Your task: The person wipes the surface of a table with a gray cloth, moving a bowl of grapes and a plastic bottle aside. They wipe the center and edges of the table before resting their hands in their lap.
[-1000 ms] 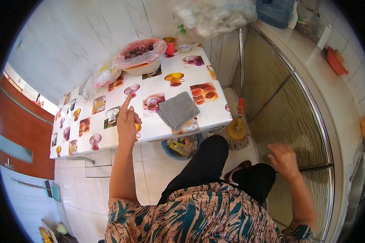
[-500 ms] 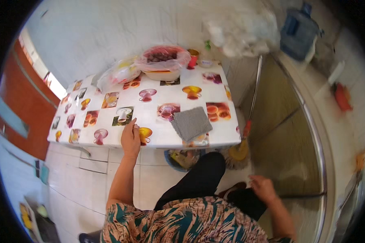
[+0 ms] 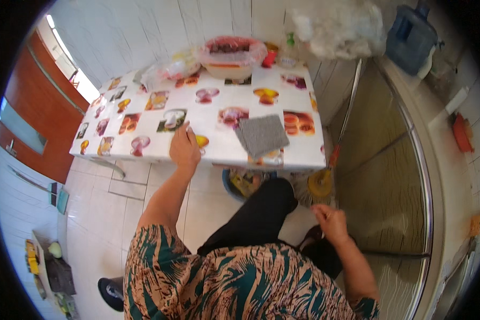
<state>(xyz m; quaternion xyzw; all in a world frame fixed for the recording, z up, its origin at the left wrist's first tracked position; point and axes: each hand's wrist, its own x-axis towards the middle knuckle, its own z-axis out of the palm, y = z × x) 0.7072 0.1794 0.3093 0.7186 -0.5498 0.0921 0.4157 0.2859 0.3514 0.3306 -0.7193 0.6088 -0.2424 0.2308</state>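
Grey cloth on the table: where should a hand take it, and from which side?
The grey cloth lies flat near the table front edge, one corner pointing toward the person. Pinching that near corner from the front edge looks best: it is nearest, and a flat cloth offers nothing thicker to grip. The left hand rests on the table just beside it; the right hand is down low, away from the table.

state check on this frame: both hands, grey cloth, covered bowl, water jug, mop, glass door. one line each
left hand: flat on the table edge, holding nothing
right hand: low beside the knee, fingers curled, grip unclear
grey cloth: lying flat on the table, untouched
bowl: covered with plastic film
water jug: upright
mop: leaning by the table, head down
glass door: position unclear
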